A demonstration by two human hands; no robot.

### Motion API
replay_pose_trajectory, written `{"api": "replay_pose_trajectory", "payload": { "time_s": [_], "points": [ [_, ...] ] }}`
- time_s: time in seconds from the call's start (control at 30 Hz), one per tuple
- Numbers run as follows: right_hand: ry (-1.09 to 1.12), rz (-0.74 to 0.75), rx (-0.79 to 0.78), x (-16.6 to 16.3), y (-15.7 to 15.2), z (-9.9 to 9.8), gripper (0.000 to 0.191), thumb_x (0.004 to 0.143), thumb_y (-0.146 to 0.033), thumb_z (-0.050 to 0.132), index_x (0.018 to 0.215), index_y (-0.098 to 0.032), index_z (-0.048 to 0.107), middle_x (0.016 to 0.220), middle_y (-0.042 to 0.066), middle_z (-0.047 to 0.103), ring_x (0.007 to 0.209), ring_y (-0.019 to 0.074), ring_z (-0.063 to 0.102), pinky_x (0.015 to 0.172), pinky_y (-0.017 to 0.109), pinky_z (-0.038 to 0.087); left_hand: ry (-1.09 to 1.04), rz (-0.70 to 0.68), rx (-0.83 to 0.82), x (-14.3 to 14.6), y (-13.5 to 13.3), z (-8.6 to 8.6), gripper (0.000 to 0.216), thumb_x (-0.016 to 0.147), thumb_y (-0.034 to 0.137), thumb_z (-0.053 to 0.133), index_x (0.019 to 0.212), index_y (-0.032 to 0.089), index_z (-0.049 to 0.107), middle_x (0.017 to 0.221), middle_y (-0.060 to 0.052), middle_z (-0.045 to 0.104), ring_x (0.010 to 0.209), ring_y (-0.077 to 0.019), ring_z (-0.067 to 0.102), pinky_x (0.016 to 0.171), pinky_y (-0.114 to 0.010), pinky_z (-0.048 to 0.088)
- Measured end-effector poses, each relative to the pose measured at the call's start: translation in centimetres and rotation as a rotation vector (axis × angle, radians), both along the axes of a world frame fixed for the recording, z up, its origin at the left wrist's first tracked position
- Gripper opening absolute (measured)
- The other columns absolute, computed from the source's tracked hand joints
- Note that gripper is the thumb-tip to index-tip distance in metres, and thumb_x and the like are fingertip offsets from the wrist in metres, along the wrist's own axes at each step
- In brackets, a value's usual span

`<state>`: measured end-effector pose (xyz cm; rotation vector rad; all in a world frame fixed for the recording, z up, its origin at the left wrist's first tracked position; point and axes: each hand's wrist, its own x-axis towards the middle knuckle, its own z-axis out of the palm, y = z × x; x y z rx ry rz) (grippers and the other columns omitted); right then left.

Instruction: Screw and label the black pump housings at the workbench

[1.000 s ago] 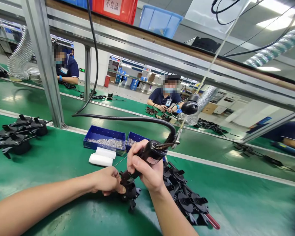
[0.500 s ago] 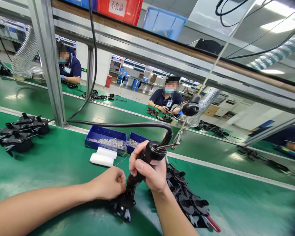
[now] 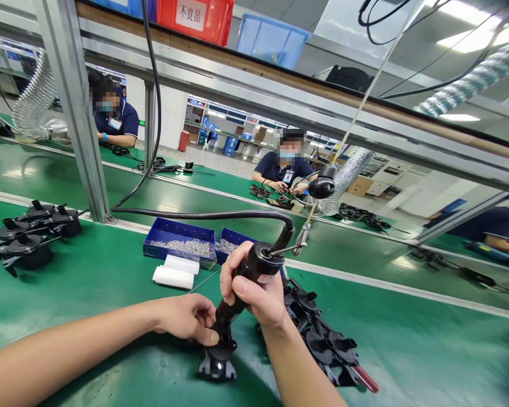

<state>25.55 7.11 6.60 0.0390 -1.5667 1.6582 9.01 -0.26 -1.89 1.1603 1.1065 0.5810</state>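
Turned the small black plastic part (image 3: 218, 367) since the earlier frame, bringing its forked, shiny foot round to face the near edge of the green tabletop (image 3: 110, 271), below the two hands. Loosened the bare left hand (image 3: 186, 319) from its tighter curl, too, and laid the thumb on the part's upper side. Left the other fingers loosely bent, partly out of sight; could not tell whether pinching from behind. Kept the bare right hand (image 3: 263, 299) wrapped around a black cylindrical corded screwdriver (image 3: 263, 257), thumb across the front. Held the screwdriver at a slant, top leaning right and toward the tabletop's far edge, lower end down at the part; could not see the tip. Saw a silvery metal hook (image 3: 303, 236) at its top, joined to a pale hanging cord (image 3: 366, 102), and a thick black cable (image 3: 212, 215) looping off to the left. Had two shallow blue plastic trays (image 3: 186, 229) of small silvery metal pieces (image 3: 182, 247) near the far edge, with two white rolls (image 3: 173, 277) just in front of the left one. Found a cluster of black plastic parts (image 3: 318, 342) right of the right wrist, a red rod (image 3: 367, 379) at its near end, and a similar cluster (image 3: 25, 243) toward the tabletop's left side.
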Motion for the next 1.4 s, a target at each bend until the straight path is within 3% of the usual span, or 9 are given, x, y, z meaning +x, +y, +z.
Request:
{"api": "replay_pose_trajectory", "payload": {
  "time_s": [0.2, 0.53, 0.83, 0.9, 1.0, 1.07, 1.2, 1.33, 1.4],
  "points": [
    [0.047, -0.007, -0.033, -0.2, -0.2, -0.1, 0.029, 0.094, -0.037, 0.088, 0.104, -0.022, 0.065, 0.073, 0.001, 0.073, 0.047, 0.0133, 0.057, 0.046, 0.024, 0.049, -0.136, -0.059, -0.219, 0.8, -0.1, -1.0, 0.038, 0.056, 0.033, 0.097, 0.074, 0.017, 0.067, 0.066, 0.000, 0.064, 0.060, -0.0150, 0.064, 0.060, -0.028, 0.063],
    [0.012, -0.016, -0.066, 0.6, -0.9, -0.1, 0.025, 0.098, -0.038, 0.086, 0.106, -0.023, 0.068, 0.075, 0.001, 0.072, 0.052, 0.0137, 0.059, 0.050, 0.025, 0.047, -0.094, -0.074, -0.291, 0.6, -0.1, -1.6, 0.021, 0.065, 0.025, 0.091, 0.071, 0.014, 0.074, 0.068, -0.006, 0.071, 0.061, -0.0168, 0.072, 0.062, -0.024, 0.067],
    [0.009, -0.427, -0.050, -1.2, -1.7, 0.0, 0.024, 0.098, -0.040, 0.087, 0.105, -0.024, 0.071, 0.074, -0.001, 0.069, 0.056, 0.0156, 0.063, 0.055, 0.028, 0.054, -0.079, 0.070, -0.295, 0.6, 0.8, -2.1, 0.011, 0.063, 0.020, 0.083, 0.066, 0.013, 0.074, 0.064, -0.007, 0.071, 0.057, -0.0182, 0.072, 0.056, -0.025, 0.067],
    [0.009, -0.384, -0.067, -1.3, -1.6, -0.3, 0.027, 0.099, -0.041, 0.085, 0.113, -0.024, 0.070, 0.083, 0.000, 0.071, 0.064, 0.0172, 0.066, 0.060, 0.030, 0.057, -0.099, 0.065, -0.282, 0.6, 0.6, -2.1, 0.014, 0.063, 0.021, 0.084, 0.068, 0.013, 0.075, 0.066, -0.007, 0.071, 0.057, -0.0176, 0.071, 0.057, -0.025, 0.067],
    [-0.002, -0.112, -0.071, -1.2, -1.1, -0.9, 0.033, 0.098, -0.044, 0.084, 0.121, -0.024, 0.069, 0.097, 0.005, 0.073, 0.074, 0.0205, 0.070, 0.064, 0.034, 0.059, -0.139, 0.076, -0.253, 0.5, 0.5, -2.3, 0.023, 0.061, 0.024, 0.089, 0.076, 0.012, 0.077, 0.072, -0.008, 0.074, 0.058, -0.0180, 0.072, 0.058, -0.026, 0.068],
    [0.015, 0.028, -0.067, -1.2, -0.7, -1.1, 0.035, 0.095, -0.045, 0.085, 0.117, -0.024, 0.068, 0.098, 0.006, 0.072, 0.067, 0.0193, 0.068, 0.058, 0.032, 0.055, -0.153, 0.113, -0.239, 0.5, 0.6, -2.4, 0.029, 0.060, 0.026, 0.093, 0.077, 0.012, 0.076, 0.073, -0.008, 0.074, 0.058, -0.0191, 0.073, 0.058, -0.027, 0.068],
    [0.117, -0.037, -0.136, -1.1, -0.1, -1.0, 0.035, 0.096, -0.049, 0.078, 0.120, -0.025, 0.072, 0.094, 0.006, 0.075, 0.053, 0.0148, 0.058, 0.052, 0.028, 0.044, -0.133, 0.175, -0.240, 0.5, 0.8, -2.4, 0.028, 0.062, 0.027, 0.092, 0.072, 0.013, 0.070, 0.069, -0.007, 0.072, 0.058, -0.0195, 0.073, 0.060, -0.029, 0.069],
    [0.158, 0.138, -0.219, -1.2, -0.1, -0.7, 0.050, 0.086, -0.050, 0.067, 0.122, -0.017, 0.081, 0.096, 0.013, 0.077, 0.056, 0.0189, 0.061, 0.054, 0.032, 0.047, -0.128, 0.176, -0.247, 0.4, 0.8, -2.2, 0.028, 0.060, 0.025, 0.091, 0.074, 0.013, 0.071, 0.074, -0.007, 0.074, 0.060, -0.0196, 0.074, 0.061, -0.029, 0.069],
    [0.167, 0.127, -0.227, -1.2, -0.3, -0.7, 0.050, 0.088, -0.050, 0.066, 0.124, -0.018, 0.081, 0.095, 0.012, 0.077, 0.054, 0.0184, 0.061, 0.052, 0.031, 0.045, -0.133, 0.166, -0.238, 0.2, 0.8, -2.3, 0.032, 0.060, 0.028, 0.094, 0.075, 0.013, 0.070, 0.074, -0.007, 0.074, 0.060, -0.0197, 0.074, 0.062, -0.029, 0.070]
  ]
}}
